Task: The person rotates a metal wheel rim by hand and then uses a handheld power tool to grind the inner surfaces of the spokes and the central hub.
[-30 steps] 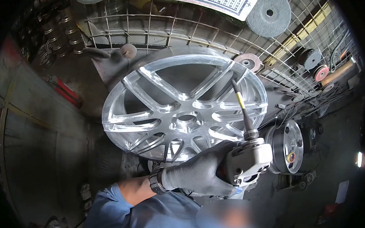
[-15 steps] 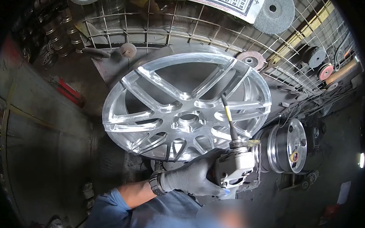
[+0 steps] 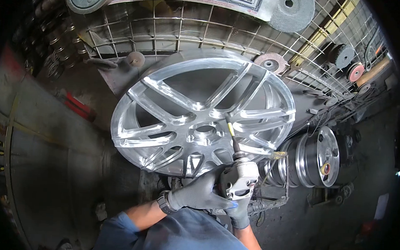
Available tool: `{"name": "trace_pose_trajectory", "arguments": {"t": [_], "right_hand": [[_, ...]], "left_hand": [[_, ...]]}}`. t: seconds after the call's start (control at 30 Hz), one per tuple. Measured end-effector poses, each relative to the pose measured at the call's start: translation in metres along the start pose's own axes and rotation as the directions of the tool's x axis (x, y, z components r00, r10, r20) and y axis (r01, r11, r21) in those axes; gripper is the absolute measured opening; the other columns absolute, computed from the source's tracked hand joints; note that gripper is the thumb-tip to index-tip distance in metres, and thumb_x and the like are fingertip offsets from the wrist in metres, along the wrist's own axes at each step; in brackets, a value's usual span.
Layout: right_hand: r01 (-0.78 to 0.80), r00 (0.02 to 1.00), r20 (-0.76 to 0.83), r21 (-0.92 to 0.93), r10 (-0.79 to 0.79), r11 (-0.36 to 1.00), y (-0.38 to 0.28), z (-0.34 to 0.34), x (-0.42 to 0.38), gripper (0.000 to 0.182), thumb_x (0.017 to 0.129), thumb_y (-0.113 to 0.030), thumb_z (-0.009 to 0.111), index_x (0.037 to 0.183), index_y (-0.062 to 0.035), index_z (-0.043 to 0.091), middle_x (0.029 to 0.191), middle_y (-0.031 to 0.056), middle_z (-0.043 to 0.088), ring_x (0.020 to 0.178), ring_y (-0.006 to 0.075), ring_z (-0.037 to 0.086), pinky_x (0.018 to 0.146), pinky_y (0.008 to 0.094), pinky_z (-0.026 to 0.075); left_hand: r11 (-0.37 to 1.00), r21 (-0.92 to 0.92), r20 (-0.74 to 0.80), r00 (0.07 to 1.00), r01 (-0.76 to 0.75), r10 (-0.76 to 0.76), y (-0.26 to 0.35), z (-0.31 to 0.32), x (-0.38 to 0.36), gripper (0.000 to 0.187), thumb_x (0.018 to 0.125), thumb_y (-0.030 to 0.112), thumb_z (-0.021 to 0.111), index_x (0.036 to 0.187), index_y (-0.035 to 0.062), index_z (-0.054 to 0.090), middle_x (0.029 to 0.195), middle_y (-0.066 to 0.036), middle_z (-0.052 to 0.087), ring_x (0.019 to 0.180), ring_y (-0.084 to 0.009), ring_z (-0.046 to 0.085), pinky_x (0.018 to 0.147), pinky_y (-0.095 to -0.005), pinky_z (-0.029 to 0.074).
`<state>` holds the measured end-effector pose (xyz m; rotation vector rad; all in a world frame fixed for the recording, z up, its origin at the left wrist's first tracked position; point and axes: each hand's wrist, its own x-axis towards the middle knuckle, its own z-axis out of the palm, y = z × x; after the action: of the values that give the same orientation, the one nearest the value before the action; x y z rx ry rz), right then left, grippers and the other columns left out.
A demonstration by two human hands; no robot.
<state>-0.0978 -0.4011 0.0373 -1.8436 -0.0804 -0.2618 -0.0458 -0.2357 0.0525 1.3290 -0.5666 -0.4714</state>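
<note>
A bare silver alloy wheel rim with paired spokes lies tilted in front of me. My left hand, in a grey glove with a watch at the wrist, is closed around the side of a grinder. Lower down, my right hand, also gloved, wraps the rear of the grinder's body; its fingers are partly hidden. From the grinder's head a slim dark bit with a yellow band points up and away from me. Its tip overlaps the spoke roots just right of the hub hole.
Several finished-looking rims stand in a row on the right. Behind the work, a wire mesh carries a calendar, a grey abrasive disc and a flap disc. Cables lie at the far right, near a metal frame.
The grinder and both hands have shifted left, bringing the bit's tip from the right-hand spokes toward the hub. My right forearm now shows, and the view has tilted slightly.
</note>
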Motion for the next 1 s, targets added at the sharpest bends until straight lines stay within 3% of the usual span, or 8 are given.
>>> {"name": "trace_pose_trajectory", "arguments": {"t": [0.07, 0.2, 0.27, 0.37, 0.63, 0.7, 0.93, 1.0], "right_hand": [[0.029, 0.999, -0.031, 0.11, -0.026, 0.993, -0.002, 0.003, 0.0, 0.061, 0.071, -0.015, 0.082, 0.122, 0.0031, 0.054, 0.113, 0.0129, 0.062, 0.1, 0.0231, 0.062, 0.09, 0.0366, 0.049], [-0.079, 0.997, 0.004, 0.079, 0.078, 0.994, -0.016, -0.005, 0.001, 0.072, 0.067, -0.018, 0.086, 0.127, 0.0015, 0.051, 0.12, 0.0141, 0.059, 0.105, 0.0233, 0.06, 0.092, 0.0381, 0.048], [-0.015, 1.0, 0.009, 0.023, 0.015, 1.0, -0.015, -0.011, -0.001, 0.076, 0.065, -0.019, 0.087, 0.129, 0.0011, 0.051, 0.122, 0.0143, 0.059, 0.107, 0.0232, 0.06, 0.095, 0.0387, 0.047], [0.076, 0.995, -0.08, 0.188, -0.062, 0.979, -0.015, -0.012, -0.003, 0.082, 0.062, -0.02, 0.088, 0.132, 0.0017, 0.05, 0.119, 0.0125, 0.063, 0.108, 0.0232, 0.063, 0.095, 0.0376, 0.049], [0.123, 0.991, -0.083, 0.213, -0.107, 0.969, -0.028, -0.024, 0.015, 0.083, 0.062, -0.021, 0.088, 0.132, 0.0018, 0.049, 0.119, 0.0127, 0.062, 0.109, 0.0233, 0.063, 0.095, 0.0375, 0.049], [0.125, 0.991, -0.078, 0.211, -0.111, 0.969, -0.031, -0.027, 0.018, 0.083, 0.062, -0.021, 0.088, 0.132, 0.0018, 0.049, 0.12, 0.0127, 0.062, 0.109, 0.0233, 0.063, 0.095, 0.0375, 0.049], [0.075, 0.997, -0.03, 0.202, -0.071, 0.977, -0.026, -0.023, 0.013, 0.083, 0.062, -0.021, 0.088, 0.132, 0.0018, 0.049, 0.12, 0.0129, 0.062, 0.109, 0.0234, 0.062, 0.095, 0.0375, 0.049], [0.054, 0.999, -0.015, 0.196, -0.052, 0.979, -0.022, -0.021, 0.009, 0.084, 0.062, -0.021, 0.088, 0.132, 0.0018, 0.049, 0.12, 0.0129, 0.062, 0.109, 0.0234, 0.062, 0.095, 0.0375, 0.049]], "left_hand": [[1.0, 0.015, -0.01, 1.0, 0.002, -0.002, 0.005, 0.002, 0.0, 0.102, 0.069, 0.036, 0.089, 0.143, -0.008, 0.033, 0.136, -0.021, 0.051, 0.127, -0.0268, 0.05, 0.107, -0.0385, 0.04], [0.998, 0.038, -0.002, 0.998, -0.057, 0.058, 0.016, 0.004, 0.004, 0.095, 0.072, 0.035, 0.086, 0.141, -0.0062, 0.037, 0.132, -0.019, 0.053, 0.124, -0.0247, 0.052, 0.105, -0.0377, 0.042], [0.996, 0.037, 0.012, 0.996, -0.085, 0.084, 0.02, 0.005, 0.006, 0.094, 0.072, 0.034, 0.086, 0.141, -0.0059, 0.037, 0.132, -0.019, 0.053, 0.124, -0.0247, 0.052, 0.105, -0.0374, 0.043], [0.993, 0.034, 0.041, 0.993, -0.112, 0.11, 0.033, 0.002, 0.008, 0.093, 0.071, 0.032, 0.086, 0.141, -0.0049, 0.037, 0.132, -0.019, 0.053, 0.123, -0.0247, 0.053, 0.104, -0.0373, 0.044], [0.974, 0.07, 0.076, 0.975, -0.216, 0.21, 0.05, -0.007, 0.022, 0.091, 0.067, 0.03, 0.086, 0.14, -0.0008, 0.039, 0.126, -0.019, 0.057, 0.116, -0.0271, 0.058, 0.1, -0.0386, 0.047], [0.978, 0.128, 0.129, 0.981, -0.163, 0.147, 0.063, -0.01, 0.026, 0.103, 0.06, 0.029, 0.091, 0.142, -0.0013, 0.036, 0.129, -0.018, 0.054, 0.123, -0.0272, 0.052, 0.105, -0.0395, 0.043], [0.977, 0.146, 0.133, 0.982, -0.153, 0.133, 0.055, -0.013, 0.025, 0.102, 0.06, 0.029, 0.091, 0.141, -0.0012, 0.038, 0.129, -0.018, 0.055, 0.123, -0.027, 0.053, 0.104, -0.0399, 0.044], [0.973, 0.124, 0.103, 0.977, -0.197, 0.185, 0.044, -0.01, 0.022, 0.089, 0.066, 0.033, 0.087, 0.135, -0.0008, 0.042, 0.123, -0.019, 0.057, 0.114, -0.0287, 0.059, 0.098, -0.0398, 0.048]]}}
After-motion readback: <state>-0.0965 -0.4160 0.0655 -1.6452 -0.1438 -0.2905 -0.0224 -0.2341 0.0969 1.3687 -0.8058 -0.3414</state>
